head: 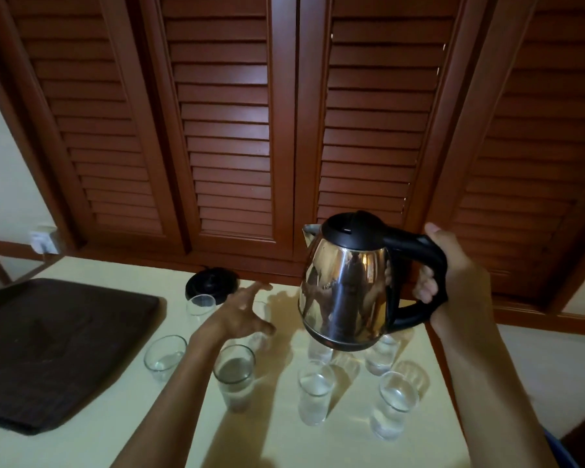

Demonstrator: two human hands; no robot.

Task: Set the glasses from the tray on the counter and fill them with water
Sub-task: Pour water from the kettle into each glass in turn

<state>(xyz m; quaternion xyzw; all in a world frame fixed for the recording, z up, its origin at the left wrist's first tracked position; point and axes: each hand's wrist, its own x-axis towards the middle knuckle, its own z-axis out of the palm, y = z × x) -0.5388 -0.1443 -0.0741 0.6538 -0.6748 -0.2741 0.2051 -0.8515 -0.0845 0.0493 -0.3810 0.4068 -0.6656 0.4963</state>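
Carefully Now: A Loaded Kettle Over Thin Glass

Plainly the kettle [347,285] is the landmark, held off the counter [115,434] by the right hand [460,285], fingers wrapped round its black handle, the sensible grip since the steel body looks slick. It is likely heavy if water remains. Beneath and in front stand glasses [314,396], several holding water; they look thin, fragile and easily tipped. Left of the kettle, the left hand [240,315] hovers with fingers spread, gripping nothing. Farther left lies the dark tray [48,332].

Right hand [460,282] grips kettle [345,285] above glasses [314,396]; left hand [240,315] spread.
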